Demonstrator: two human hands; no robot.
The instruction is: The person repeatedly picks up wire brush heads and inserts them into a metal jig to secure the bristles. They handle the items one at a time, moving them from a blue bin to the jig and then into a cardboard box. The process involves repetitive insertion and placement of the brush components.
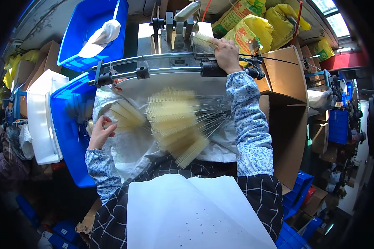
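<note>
My right hand (227,54) is closed on a bottle brush with pale bristles (202,40), up by the metal machine (179,38). Loosely curled, with a gap between thumb and forefinger, my left hand (101,132) shows nothing between its fingers. It is beside a small group of pale brushes (126,115) on the white cloth (112,155). A larger heap of the same brushes (172,120) lies across my lap, bristle heads to the left and thin wire stems (212,107) to the right.
Metal rails (162,71) cross in front of me. Blue bins (72,124) and a white tub (43,118) stand left; another blue bin (93,33) holds a white cap (102,39). An open cardboard box (284,124) is at right, below yellow sacks (247,35).
</note>
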